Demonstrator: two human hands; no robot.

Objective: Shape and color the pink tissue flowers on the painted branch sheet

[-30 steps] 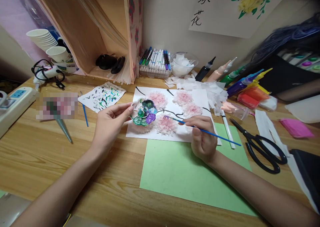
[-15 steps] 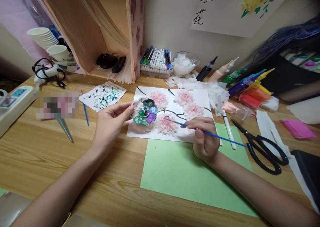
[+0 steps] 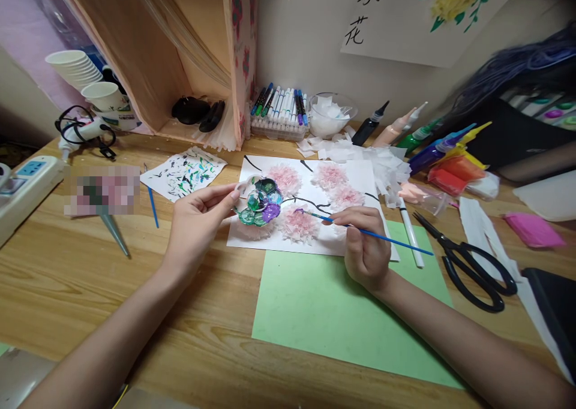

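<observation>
1. Wooden table (image 3: 202,349): the sheet (image 3: 362,175) overlaps green paper (image 3: 324,313); a bump could slide both.
2. Left hand (image 3: 193,222), fingers clamped on the palette (image 3: 256,208) above the sheet: tilting might drip paint (image 3: 271,211).
3. Right hand (image 3: 369,250), fingers pinching the brush (image 3: 400,243) at a flower (image 3: 300,228) (contact unclear): pressing could crush it.

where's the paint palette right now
In the head view, just left of centre, the paint palette is in the left hand, over the left part of the white sheet, left of the blue brush in the right hand.
</observation>
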